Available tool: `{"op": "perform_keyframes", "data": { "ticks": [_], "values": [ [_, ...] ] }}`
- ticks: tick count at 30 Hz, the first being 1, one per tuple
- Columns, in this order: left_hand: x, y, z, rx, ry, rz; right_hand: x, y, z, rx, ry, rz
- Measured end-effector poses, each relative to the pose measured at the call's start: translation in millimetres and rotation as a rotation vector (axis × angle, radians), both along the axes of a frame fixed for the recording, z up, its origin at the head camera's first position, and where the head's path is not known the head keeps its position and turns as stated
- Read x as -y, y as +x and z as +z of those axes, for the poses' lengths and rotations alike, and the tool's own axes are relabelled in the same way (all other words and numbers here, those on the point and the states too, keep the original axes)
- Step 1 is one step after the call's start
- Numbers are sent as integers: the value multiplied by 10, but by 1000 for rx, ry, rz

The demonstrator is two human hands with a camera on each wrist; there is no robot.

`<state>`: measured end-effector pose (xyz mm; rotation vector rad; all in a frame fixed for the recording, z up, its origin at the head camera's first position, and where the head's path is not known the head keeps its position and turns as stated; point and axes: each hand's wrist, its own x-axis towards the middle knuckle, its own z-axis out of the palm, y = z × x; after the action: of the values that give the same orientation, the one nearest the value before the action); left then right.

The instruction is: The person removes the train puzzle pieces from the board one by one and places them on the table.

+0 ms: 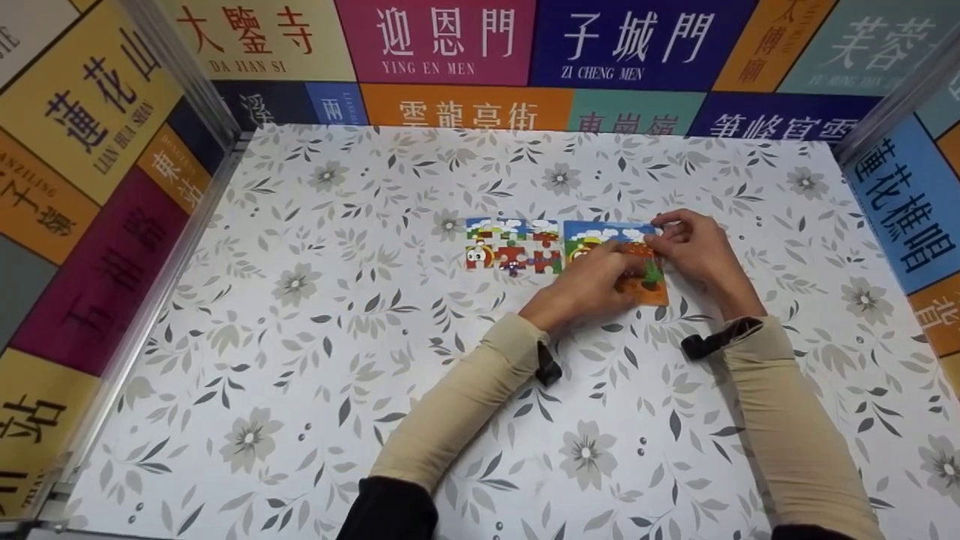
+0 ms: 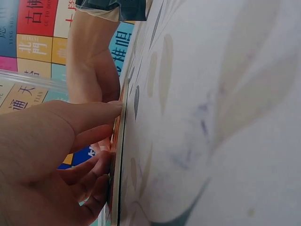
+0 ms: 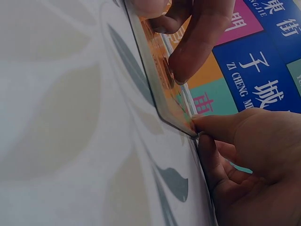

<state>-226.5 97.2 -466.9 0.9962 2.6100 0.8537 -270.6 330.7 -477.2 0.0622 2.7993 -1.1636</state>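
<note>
A thin, brightly printed puzzle board (image 1: 654,289) lies flat on the table. In the head view my left hand (image 1: 596,279) spans its middle, covering much of the picture. The left wrist view shows the left hand (image 2: 42,146) with its thumb at the board's near edge and its loosely bent fingers on the printed face. At the far right corner, my right hand (image 1: 697,247) pinches the board's edge between thumb and forefinger. That pinch is close up in the right wrist view, where the right hand (image 3: 249,155) meets the rounded corner. Jigsaw pieces (image 1: 514,259) lie just left of the board.
White table (image 1: 300,375) with a grey flower and leaf pattern. Colourful panels with Chinese lettering (image 1: 442,45) stand along the back and both sides. A small black device (image 1: 709,345) is strapped at the right wrist, with another (image 1: 549,367) at the left.
</note>
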Motion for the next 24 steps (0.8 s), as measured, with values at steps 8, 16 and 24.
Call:
{"op": "perform_keyframes", "data": {
  "ticks": [8, 16, 24],
  "values": [
    [-26, -23, -10, -36, 82, -62, -6, 15, -7, -22, 0, 12],
    [-62, -39, 20, 6, 9, -21, -4, 25, -13, -40, -16, 20],
    [-66, -22, 56, 74, -36, 23, -6, 21, -13, -24, -4, 4]
  ]
}}
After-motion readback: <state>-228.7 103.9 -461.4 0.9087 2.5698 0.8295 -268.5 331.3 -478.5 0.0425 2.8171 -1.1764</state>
